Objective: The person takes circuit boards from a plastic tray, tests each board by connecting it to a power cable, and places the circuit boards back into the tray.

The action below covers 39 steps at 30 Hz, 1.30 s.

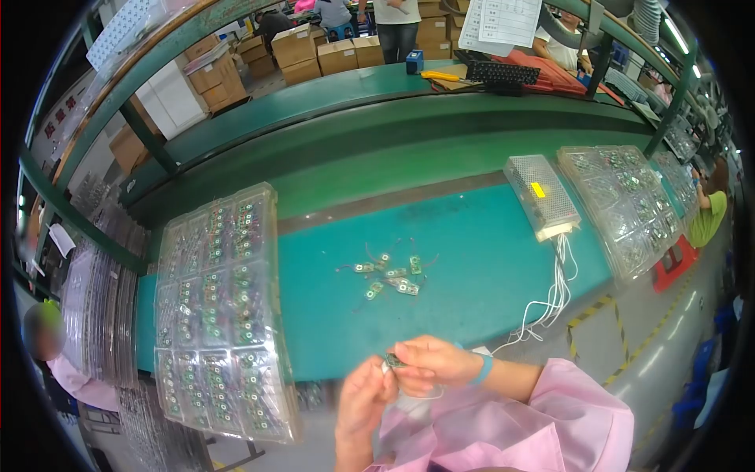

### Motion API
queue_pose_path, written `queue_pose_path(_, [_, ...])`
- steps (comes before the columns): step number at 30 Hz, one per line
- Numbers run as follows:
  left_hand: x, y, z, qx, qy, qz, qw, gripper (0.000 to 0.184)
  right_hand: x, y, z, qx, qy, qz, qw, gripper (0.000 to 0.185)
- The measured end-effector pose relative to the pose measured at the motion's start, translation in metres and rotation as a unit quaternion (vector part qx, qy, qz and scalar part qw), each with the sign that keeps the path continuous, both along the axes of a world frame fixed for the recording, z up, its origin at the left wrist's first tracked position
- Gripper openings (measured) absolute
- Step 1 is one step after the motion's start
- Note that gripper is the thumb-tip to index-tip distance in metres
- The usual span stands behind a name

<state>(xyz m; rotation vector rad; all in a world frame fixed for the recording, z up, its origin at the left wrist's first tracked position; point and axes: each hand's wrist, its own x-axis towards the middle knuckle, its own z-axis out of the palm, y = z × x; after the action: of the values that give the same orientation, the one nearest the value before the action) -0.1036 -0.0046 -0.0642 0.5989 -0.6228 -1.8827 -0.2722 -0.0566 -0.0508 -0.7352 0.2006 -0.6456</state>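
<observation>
My left hand (366, 393) and my right hand (429, 363) meet in front of my body, just past the near edge of the teal mat (330, 315). Between the fingertips of my right hand is a small green circuit board (394, 360). The fingers of my left hand pinch a small white piece (385, 366) against that board. A thin white cable runs below my right hand. Beyond my hands, several small circuit boards (407, 287) with thin wires lie in a loose group on the mat.
A clear tray of boards (224, 315) lies on the left, with stacked trays (98, 315) beside it. A perforated metal power supply (543, 193) with white cables (557, 287) sits right, near another filled tray (625, 204). People are at the far left, right and back.
</observation>
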Motion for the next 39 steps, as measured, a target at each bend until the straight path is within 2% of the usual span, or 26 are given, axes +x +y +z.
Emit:
queue_pose_path(1, [-0.001,0.002,0.001,-0.004,-0.003,-0.003,1.000,0.019,-0.002,0.003,0.003,-0.006,-0.002,-0.008,1.000,0.034])
queue_pose_path(3, [-0.003,0.005,0.006,0.000,-0.024,0.011,1.000,0.017,-0.006,0.005,0.009,-0.108,0.098,-0.032,0.989,0.031])
queue_pose_path(4, [-0.003,0.005,0.006,0.011,-0.022,0.016,1.000,0.017,-0.005,0.007,0.006,-0.093,0.059,-0.037,0.993,0.023])
queue_pose_path(5, [-0.002,0.006,0.004,0.002,-0.032,0.030,0.999,0.015,-0.013,0.008,0.001,-0.019,0.041,-0.109,0.993,0.021])
queue_pose_path(6, [0.002,0.010,0.000,0.002,-0.043,0.047,0.998,0.014,-0.023,-0.002,-0.004,0.132,-0.126,-0.098,0.978,0.022])
queue_pose_path(7, [0.010,0.007,-0.010,-0.008,0.006,0.049,0.999,0.013,-0.033,-0.012,-0.009,0.276,-0.287,-0.076,0.914,0.026])
queue_pose_path(8, [0.012,0.006,-0.015,0.031,-0.031,0.105,0.993,0.013,-0.044,-0.023,0.004,0.219,-0.307,-0.101,0.921,0.031])
queue_pose_path(10, [0.002,0.004,0.003,0.086,-0.032,0.185,0.979,0.014,-0.036,-0.029,0.004,0.013,-0.252,-0.116,0.961,0.032])
queue_pose_path(11, [0.002,0.005,0.005,0.076,-0.067,0.166,0.981,0.016,-0.030,-0.014,0.008,0.061,-0.042,-0.172,0.982,0.037])
queue_pose_path(13, [-0.004,0.004,0.006,0.009,-0.086,0.109,0.990,0.018,-0.015,-0.010,-0.009,0.048,0.026,-0.046,0.997,0.040])
queue_pose_path(14, [-0.007,0.006,0.006,0.028,-0.085,0.109,0.990,0.018,-0.010,-0.002,-0.013,0.066,0.030,-0.044,0.996,0.040])
queue_pose_path(16, [-0.011,0.003,0.006,-0.007,-0.124,0.088,0.988,0.020,-0.003,0.001,-0.015,0.006,0.107,-0.050,0.993,0.043])
queue_pose_path(32, [-0.008,0.005,0.001,0.000,-0.121,0.052,0.991,0.021,0.004,0.002,-0.025,-0.084,0.105,-0.067,0.989,0.044])
queue_pose_path(37, [-0.003,0.006,0.001,-0.015,-0.180,0.040,0.983,0.021,-0.006,-0.002,-0.023,-0.106,0.163,-0.013,0.981,0.043])
queue_pose_path(39, [-0.001,0.006,0.000,-0.026,-0.190,0.035,0.981,0.021,-0.006,-0.002,-0.021,-0.109,0.180,-0.006,0.977,0.034])
